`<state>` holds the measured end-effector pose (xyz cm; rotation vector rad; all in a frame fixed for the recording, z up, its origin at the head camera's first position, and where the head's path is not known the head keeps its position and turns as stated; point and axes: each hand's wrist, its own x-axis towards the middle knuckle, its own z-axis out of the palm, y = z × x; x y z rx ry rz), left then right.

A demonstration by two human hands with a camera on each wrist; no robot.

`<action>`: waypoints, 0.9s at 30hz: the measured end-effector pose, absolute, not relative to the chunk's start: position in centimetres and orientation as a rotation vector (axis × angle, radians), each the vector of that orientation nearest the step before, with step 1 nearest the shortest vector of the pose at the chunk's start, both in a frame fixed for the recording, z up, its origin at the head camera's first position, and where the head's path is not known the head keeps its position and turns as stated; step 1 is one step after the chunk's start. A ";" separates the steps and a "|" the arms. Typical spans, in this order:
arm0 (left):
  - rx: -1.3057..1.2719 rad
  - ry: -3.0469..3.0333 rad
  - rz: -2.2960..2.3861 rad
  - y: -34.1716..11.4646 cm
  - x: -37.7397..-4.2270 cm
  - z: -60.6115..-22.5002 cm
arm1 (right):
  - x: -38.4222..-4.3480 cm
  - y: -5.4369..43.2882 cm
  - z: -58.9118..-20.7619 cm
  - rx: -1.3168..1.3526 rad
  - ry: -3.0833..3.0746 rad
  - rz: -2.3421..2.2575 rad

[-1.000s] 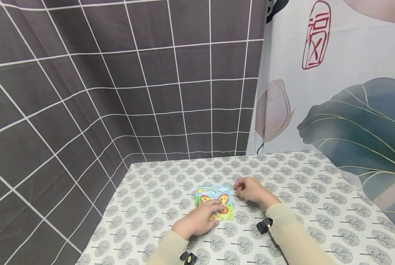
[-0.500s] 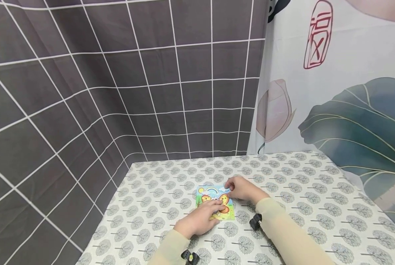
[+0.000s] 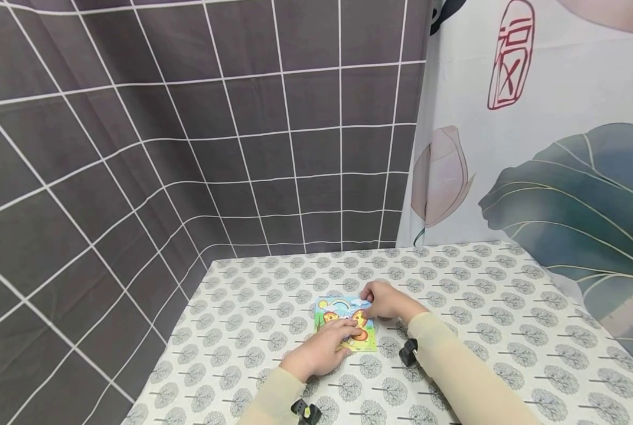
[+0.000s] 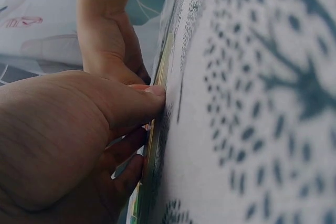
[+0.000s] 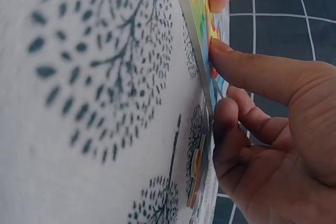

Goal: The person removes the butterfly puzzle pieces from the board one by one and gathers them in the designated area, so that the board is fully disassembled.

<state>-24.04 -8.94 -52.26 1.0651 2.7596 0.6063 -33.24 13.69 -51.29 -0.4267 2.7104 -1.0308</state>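
Note:
A flat square picture puzzle [image 3: 340, 306] with a butterfly, sun and rainbow lies on the cloth-covered table in the head view. My left hand [image 3: 322, 348] rests over its lower left part, fingers spread on the picture. In the left wrist view that hand's thumb [image 4: 149, 98] sits at the near edge of the board [image 4: 163, 69]. At the upper right edge is my right hand [image 3: 384, 300]. Seen from the right wrist, its thumb and index finger pinch a thin puzzle piece [image 5: 218, 88], tilted against the board's edge; the fingers hide most of it.
Small loose puzzle pieces [image 5: 195, 177] lie on the table beyond the right hand in the right wrist view. A tree-patterned cloth [image 3: 253, 330] covers the table. A dark grid curtain [image 3: 274, 147] and a white lotus-print curtain [image 3: 454, 77] hang behind it.
My right hand has moved left from beside the puzzle onto its upper right edge, then stayed nearly still. The left hand keeps its place on the picture.

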 end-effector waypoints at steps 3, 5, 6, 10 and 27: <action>1.057 2.762 0.591 -8.9 -24.0 -52.3 | -33.4 13.6 -51.3 -0.410 2.725 -1.038; 1.054 2.762 0.589 -8.9 -24.0 -52.3 | -33.5 13.6 -51.2 -0.405 2.739 -1.043; 1.052 2.762 0.589 -8.9 -24.1 -52.3 | -33.5 13.6 -51.2 -0.406 2.742 -1.046; 1.051 2.758 0.604 -9.0 -24.1 -52.3 | -33.6 13.5 -51.3 -0.432 2.758 -1.052; 1.051 2.744 0.627 -9.0 -23.9 -52.4 | -33.4 13.4 -51.5 -0.523 2.802 -1.067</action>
